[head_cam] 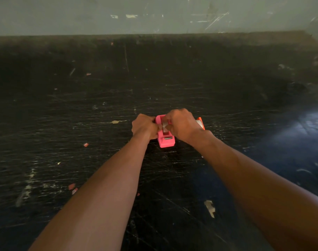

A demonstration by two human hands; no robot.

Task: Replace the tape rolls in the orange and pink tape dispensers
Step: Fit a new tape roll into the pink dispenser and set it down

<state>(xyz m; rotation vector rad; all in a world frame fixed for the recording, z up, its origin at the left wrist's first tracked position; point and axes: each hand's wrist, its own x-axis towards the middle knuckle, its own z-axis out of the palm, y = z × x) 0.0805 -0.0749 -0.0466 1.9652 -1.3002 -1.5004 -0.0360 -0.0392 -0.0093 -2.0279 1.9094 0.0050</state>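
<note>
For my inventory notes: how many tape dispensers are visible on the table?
2: the pink dispenser between both hands, and the orange dispenser, mostly hidden behind the right hand.

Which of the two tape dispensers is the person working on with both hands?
The pink tape dispenser, gripped by the left hand and right hand. The orange tape dispenser sits untouched behind the right wrist, mostly hidden.

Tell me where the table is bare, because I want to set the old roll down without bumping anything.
Bare tabletop lies left of the left hand, up to the wall, and near the right edge. It is crowded at centre: both hands, right hand included, close on the pink dispenser, with the orange dispenser right behind.
</note>
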